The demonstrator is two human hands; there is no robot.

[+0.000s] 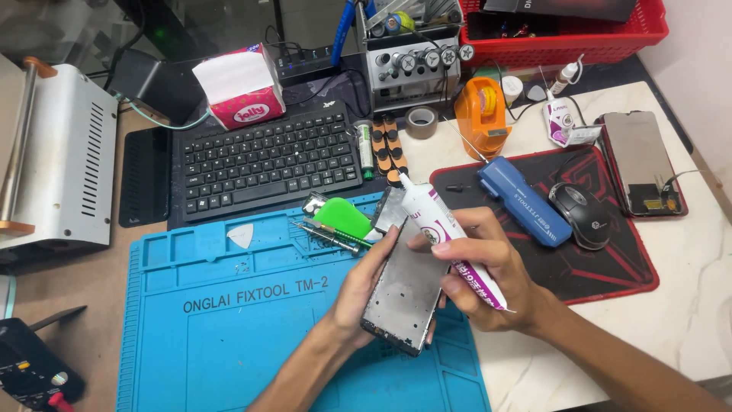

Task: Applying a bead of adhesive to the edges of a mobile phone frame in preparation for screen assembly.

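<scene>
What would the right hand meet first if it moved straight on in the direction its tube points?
Probably the black-and-orange tool strip; the right hand aims the white tube up-left toward it, though depth is unclear.

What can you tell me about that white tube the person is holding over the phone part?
The white squeeze tube with purple print, plastic by its look, has a tapered white nozzle pointing up and away, toward the black keyboard. It lies tilted in the right hand, whose fingers wrap its lower half. Its crimped end juts out near the wrist. It hangs just above the grey metal phone frame, which the left hand holds.
</scene>
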